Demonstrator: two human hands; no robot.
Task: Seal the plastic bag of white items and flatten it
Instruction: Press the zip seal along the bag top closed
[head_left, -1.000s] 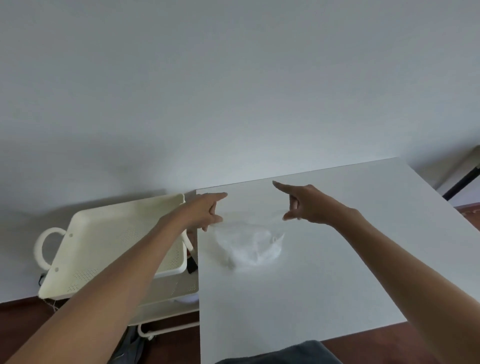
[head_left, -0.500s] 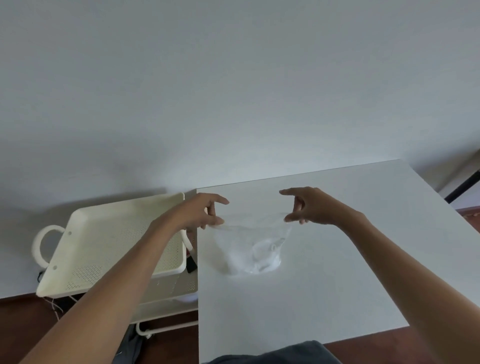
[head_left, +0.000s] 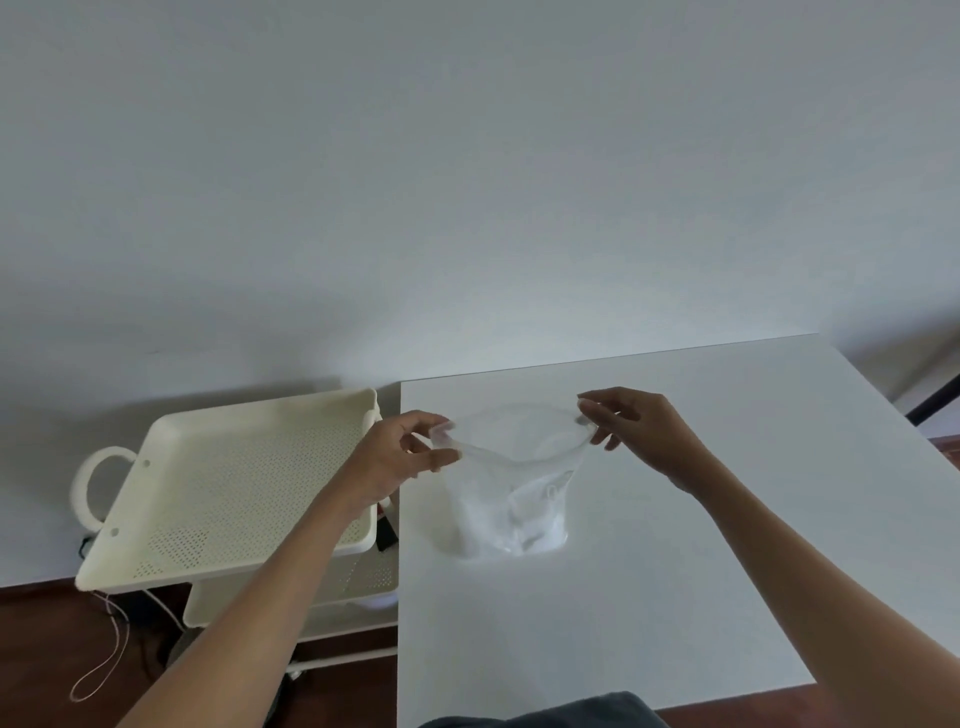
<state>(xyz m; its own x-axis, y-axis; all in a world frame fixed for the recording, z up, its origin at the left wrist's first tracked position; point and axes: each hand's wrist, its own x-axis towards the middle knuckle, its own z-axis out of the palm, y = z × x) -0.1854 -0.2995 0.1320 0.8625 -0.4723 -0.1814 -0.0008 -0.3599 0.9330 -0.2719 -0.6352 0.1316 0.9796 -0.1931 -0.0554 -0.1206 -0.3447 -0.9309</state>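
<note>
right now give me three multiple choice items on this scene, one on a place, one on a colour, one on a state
1. Where does the cream perforated tray sit relative to the white table?
A. on the table
B. off its left edge, on a cart
C. behind its far edge

2. What colour are the items inside the plastic bag?
A. white
B. red
C. black

3. What state is the mouth of the bag in?
A. pressed shut and flat
B. knotted
C. held open in a loop

Answers:
1 B, the tray stands beside the table's left edge with a lower shelf beneath it.
2 A, the contents at the bag's bottom look white through the clear film.
3 C, the left hand and right hand each have a grip on one side of the rim, which gapes between them.
</note>
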